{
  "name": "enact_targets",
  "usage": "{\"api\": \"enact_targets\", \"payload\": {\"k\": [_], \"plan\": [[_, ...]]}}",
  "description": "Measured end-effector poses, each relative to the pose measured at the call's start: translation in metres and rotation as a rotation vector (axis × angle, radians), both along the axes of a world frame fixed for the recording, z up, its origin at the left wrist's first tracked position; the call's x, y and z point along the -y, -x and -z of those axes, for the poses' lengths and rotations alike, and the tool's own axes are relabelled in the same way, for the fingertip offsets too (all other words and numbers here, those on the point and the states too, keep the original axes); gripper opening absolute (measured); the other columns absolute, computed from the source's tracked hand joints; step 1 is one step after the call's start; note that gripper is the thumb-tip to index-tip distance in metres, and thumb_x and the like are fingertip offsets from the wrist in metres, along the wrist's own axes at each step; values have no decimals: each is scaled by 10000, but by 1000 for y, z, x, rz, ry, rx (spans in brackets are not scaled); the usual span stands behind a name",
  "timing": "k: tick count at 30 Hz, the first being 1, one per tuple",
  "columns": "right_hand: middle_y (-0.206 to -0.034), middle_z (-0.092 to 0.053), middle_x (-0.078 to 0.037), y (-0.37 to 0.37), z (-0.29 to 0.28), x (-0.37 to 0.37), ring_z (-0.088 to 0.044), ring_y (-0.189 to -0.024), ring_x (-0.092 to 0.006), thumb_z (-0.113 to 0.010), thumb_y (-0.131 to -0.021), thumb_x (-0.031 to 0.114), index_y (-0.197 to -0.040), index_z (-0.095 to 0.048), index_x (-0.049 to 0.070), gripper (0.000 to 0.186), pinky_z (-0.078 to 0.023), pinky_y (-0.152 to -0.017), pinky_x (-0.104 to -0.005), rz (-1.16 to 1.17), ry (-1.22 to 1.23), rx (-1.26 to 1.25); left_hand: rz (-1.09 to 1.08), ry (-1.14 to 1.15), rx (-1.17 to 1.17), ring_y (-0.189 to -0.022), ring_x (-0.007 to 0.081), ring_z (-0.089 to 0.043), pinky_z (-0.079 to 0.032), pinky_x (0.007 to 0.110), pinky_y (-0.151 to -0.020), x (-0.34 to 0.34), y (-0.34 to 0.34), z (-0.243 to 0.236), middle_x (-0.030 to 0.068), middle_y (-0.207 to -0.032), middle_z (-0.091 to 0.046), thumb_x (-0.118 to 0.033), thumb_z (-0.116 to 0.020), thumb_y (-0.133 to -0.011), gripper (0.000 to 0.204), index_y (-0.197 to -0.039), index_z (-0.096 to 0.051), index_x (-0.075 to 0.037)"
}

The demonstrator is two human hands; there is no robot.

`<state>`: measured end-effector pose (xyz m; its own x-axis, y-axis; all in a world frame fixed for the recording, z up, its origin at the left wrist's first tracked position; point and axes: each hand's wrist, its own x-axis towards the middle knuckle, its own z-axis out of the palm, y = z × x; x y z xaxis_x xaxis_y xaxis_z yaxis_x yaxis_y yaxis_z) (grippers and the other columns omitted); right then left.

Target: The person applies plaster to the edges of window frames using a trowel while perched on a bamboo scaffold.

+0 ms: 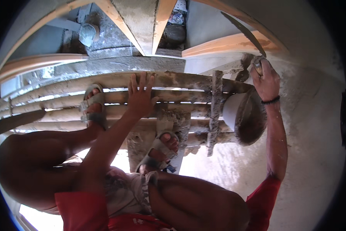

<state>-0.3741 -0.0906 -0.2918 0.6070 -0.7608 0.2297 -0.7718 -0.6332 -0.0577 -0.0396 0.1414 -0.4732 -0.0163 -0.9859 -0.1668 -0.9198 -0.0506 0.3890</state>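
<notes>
Fingers of the right hand (pixel 267 84) grip a long, dark-bladed hand tool (pixel 245 31) beyond the mud-caked, round white bucket (pixel 231 109); left hand (pixel 140 101) splayed leftward; rough grey wall (pixel 307 154) rightward seems part-finished.

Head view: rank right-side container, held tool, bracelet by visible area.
1. Container
2. Held tool, partly hidden by the fingers
3. Bracelet

Apparent size only; true sizes unsure.

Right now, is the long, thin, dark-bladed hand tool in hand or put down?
In hand: the bare right hand grips the tool's handle, the dark blade pointing up-left in the picture.
</notes>
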Motion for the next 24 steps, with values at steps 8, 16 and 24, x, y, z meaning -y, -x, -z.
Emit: {"api": "enact_targets", "payload": {"k": [8,16,24], "plan": [[-733,-638,-177,-8,5,26,-644,-658,-382,-704,-820,165,-937,-579,56,203,-515,-570,-447,-63,33,-5,-191,103,79,-1443,467,-76,-113,626,-1132,-5,-28,22,194,-1583,-116,-432,-644,-862,812,-1518,-261,-146],[-728,-658,-164,-23,-2,52,-667,-662,-356,-718,-819,151,-911,-598,40,187,-529,-571,-412,-114,20,-15,-116,144,48,-1436,477,-85,-137,638,-1126,-5,-38,29,194,-1569,-141,-442,-656,-845,837,-1521,-249,-162],[-775,-680,-164,-34,-6,60,-687,-725,-348,-712,-831,168,-922,-611,33,192,-538,-618,-416,-99,-8,-63,-125,171,28,-1432,472,-108,-165,634,-1126,-7,-40,32,184,-1559,-165,-449,-668,-829,847,-1519,-260,-175]]}}
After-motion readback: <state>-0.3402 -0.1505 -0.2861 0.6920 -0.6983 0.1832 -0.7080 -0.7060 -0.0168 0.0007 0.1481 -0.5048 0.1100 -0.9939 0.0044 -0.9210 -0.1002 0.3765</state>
